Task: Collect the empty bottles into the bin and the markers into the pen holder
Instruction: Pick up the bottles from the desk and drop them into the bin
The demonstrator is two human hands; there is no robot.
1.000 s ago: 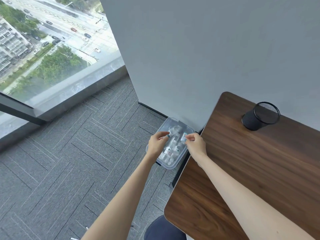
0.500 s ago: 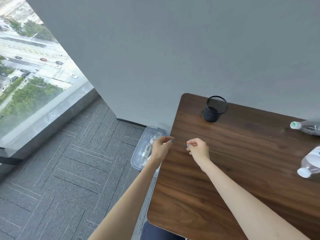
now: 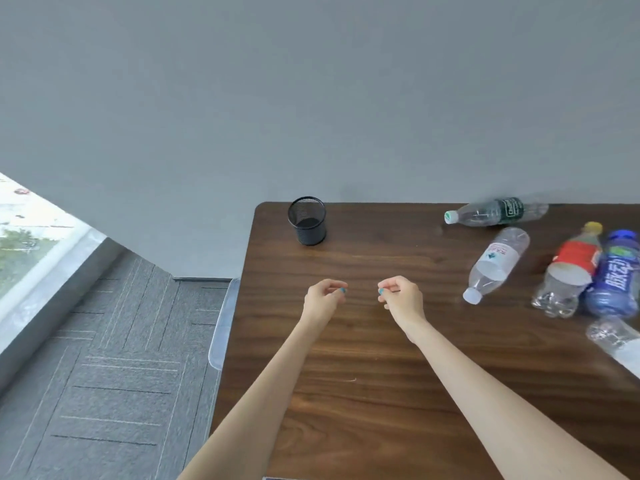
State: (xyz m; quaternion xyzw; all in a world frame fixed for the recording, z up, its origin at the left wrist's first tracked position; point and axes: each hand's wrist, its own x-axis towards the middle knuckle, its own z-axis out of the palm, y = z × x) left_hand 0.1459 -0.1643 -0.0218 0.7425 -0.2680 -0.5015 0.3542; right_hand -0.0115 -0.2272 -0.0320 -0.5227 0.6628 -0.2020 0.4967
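Note:
My left hand (image 3: pixel 323 299) and my right hand (image 3: pixel 401 297) hover side by side over the wooden table (image 3: pixel 363 403), fingers curled in with nothing in them. Several empty bottles lie on their sides at the right: a green-labelled one (image 3: pixel 495 211) by the wall, a clear white-labelled one (image 3: pixel 497 263), a red-labelled one (image 3: pixel 568 271), a blue one (image 3: pixel 614 278) and a clear one (image 3: pixel 614 341) cut off by the frame edge. The black mesh pen holder (image 3: pixel 307 221) stands at the table's far left corner. Only a sliver of the clear plastic bin (image 3: pixel 223 323) shows on the floor beside the table's left edge. No markers are in view.
A grey wall runs right behind the table. Grey carpet tiles (image 3: pixel 114 375) cover the floor to the left, ending at a floor-level window (image 3: pixel 31 244).
Both hands let go of bottles over the bin, then moved right over the table. My view swung right, so the bin is nearly out of sight and more bottles show.

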